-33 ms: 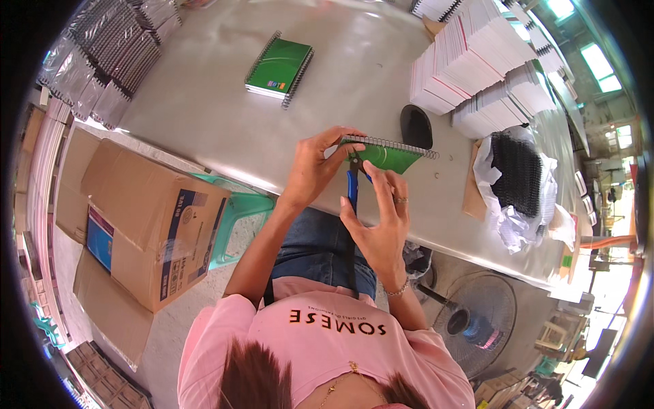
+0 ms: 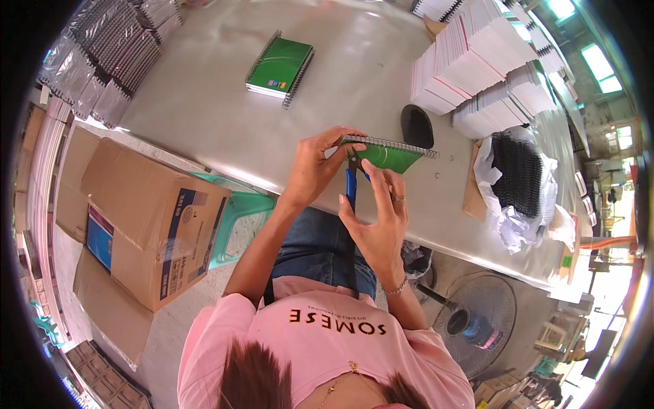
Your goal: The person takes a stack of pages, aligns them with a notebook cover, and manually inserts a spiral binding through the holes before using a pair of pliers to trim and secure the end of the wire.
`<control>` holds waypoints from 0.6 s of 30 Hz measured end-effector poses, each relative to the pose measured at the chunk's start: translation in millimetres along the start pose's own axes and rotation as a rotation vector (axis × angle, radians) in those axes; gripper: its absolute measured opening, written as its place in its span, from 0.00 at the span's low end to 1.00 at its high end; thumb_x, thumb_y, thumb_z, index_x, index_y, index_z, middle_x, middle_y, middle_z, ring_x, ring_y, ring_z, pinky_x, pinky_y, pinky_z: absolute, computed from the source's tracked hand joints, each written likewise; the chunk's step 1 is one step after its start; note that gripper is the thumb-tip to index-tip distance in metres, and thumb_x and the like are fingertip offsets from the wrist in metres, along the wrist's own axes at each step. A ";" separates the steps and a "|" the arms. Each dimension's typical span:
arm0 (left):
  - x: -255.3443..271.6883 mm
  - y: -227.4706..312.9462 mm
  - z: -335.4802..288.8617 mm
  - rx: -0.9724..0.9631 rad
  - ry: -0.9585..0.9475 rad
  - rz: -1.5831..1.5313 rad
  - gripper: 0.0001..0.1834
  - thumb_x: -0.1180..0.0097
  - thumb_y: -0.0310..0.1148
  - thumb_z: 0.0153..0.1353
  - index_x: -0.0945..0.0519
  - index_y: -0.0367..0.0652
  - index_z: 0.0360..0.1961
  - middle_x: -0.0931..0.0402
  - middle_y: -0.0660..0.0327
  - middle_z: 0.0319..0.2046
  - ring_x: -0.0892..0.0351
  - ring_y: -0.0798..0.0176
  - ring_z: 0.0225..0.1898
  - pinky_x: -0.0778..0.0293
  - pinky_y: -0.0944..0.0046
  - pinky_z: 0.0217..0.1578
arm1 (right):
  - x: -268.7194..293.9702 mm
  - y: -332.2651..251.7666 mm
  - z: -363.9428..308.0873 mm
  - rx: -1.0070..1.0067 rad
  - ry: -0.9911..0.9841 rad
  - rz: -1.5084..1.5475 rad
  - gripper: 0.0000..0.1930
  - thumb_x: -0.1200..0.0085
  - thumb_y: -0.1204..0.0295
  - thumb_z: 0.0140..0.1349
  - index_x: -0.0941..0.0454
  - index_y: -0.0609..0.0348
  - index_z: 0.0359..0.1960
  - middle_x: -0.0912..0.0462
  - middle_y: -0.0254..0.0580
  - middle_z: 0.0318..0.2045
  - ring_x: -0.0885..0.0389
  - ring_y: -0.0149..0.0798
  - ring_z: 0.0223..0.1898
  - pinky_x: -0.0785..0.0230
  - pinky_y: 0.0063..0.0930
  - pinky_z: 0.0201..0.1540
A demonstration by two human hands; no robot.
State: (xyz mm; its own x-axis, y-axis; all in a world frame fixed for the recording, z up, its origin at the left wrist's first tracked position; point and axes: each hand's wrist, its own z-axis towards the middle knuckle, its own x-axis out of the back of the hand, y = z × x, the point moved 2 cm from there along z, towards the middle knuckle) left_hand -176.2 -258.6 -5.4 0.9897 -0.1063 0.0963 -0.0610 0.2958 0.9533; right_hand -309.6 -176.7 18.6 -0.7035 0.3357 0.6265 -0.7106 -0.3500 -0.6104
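A green-covered spiral notebook point(image 2: 390, 159) is held tilted at the table's near edge, its wire coil along the upper side. My left hand point(image 2: 319, 162) pinches it at the left end of the coil. My right hand point(image 2: 383, 217) holds small pliers point(image 2: 351, 187) with blue handles, thumb apart from the fingers. The jaws of the pliers are up against the coil's left end, beside my left thumb; whether they grip the wire I cannot tell. Farther off on the table lies a stack of green spiral notebooks point(image 2: 283, 65), coils showing along two sides.
A dark oval object point(image 2: 416, 127) lies just beyond the held notebook. Tall stacks of white page blocks point(image 2: 436, 78) and a white bag of black coils point(image 2: 516, 174) stand right. Wrapped spiral notebooks point(image 2: 102, 61) are far left; an open cardboard box point(image 2: 146, 225) is left, a fan point(image 2: 477, 327) lower right.
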 end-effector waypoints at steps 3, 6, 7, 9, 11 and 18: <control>-0.3 -0.8 -1.3 0.023 0.004 -0.027 0.18 0.54 0.12 0.58 0.19 0.35 0.46 0.16 0.59 0.38 0.16 0.67 0.45 0.21 0.68 0.47 | -8.3 5.9 -0.7 0.009 0.008 -0.016 0.31 0.32 0.67 0.50 0.25 0.50 0.59 0.25 0.46 0.48 0.24 0.48 0.48 0.29 0.42 0.50; -0.3 -1.8 -2.1 0.009 0.012 0.009 0.19 0.55 0.11 0.57 0.19 0.36 0.47 0.16 0.58 0.38 0.15 0.66 0.45 0.21 0.67 0.46 | -11.8 9.3 -3.1 0.025 0.020 -0.033 0.30 0.33 0.67 0.50 0.24 0.49 0.59 0.25 0.46 0.48 0.23 0.48 0.47 0.27 0.41 0.47; -0.3 -2.1 -2.5 0.005 0.015 0.026 0.20 0.54 0.11 0.56 0.19 0.36 0.47 0.16 0.58 0.38 0.15 0.65 0.45 0.21 0.67 0.46 | -11.9 9.0 -3.5 0.020 0.035 -0.044 0.30 0.33 0.67 0.50 0.24 0.48 0.59 0.25 0.46 0.48 0.23 0.48 0.46 0.27 0.40 0.46; -0.4 -2.7 -3.8 -0.004 0.028 0.068 0.20 0.54 0.11 0.56 0.19 0.36 0.47 0.15 0.57 0.39 0.15 0.64 0.44 0.20 0.66 0.46 | -10.6 6.6 -3.1 0.029 -0.015 -0.027 0.29 0.34 0.68 0.53 0.26 0.51 0.60 0.24 0.45 0.46 0.21 0.46 0.43 0.26 0.39 0.44; -1.3 -2.0 -5.9 -0.046 0.059 0.127 0.19 0.53 0.12 0.56 0.19 0.37 0.47 0.15 0.56 0.39 0.14 0.63 0.44 0.20 0.66 0.45 | -7.5 6.4 -1.3 -0.168 -0.126 0.301 0.28 0.37 0.68 0.58 0.28 0.56 0.61 0.23 0.45 0.45 0.19 0.45 0.41 0.24 0.38 0.42; -6.4 10.9 -11.3 -0.105 0.135 0.214 0.13 0.46 0.19 0.61 0.18 0.38 0.46 0.15 0.56 0.34 0.15 0.66 0.38 0.21 0.68 0.38 | 10.2 13.6 5.1 -0.730 -0.451 1.384 0.23 0.50 0.64 0.69 0.36 0.65 0.60 0.25 0.44 0.47 0.20 0.38 0.40 0.26 0.32 0.45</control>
State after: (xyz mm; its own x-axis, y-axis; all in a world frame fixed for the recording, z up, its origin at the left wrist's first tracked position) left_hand -181.7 -243.9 1.2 0.9644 0.0944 0.2469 -0.2640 0.3959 0.8795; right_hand -326.4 -182.5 19.2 -0.8068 -0.1804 -0.5626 0.4780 0.3604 -0.8010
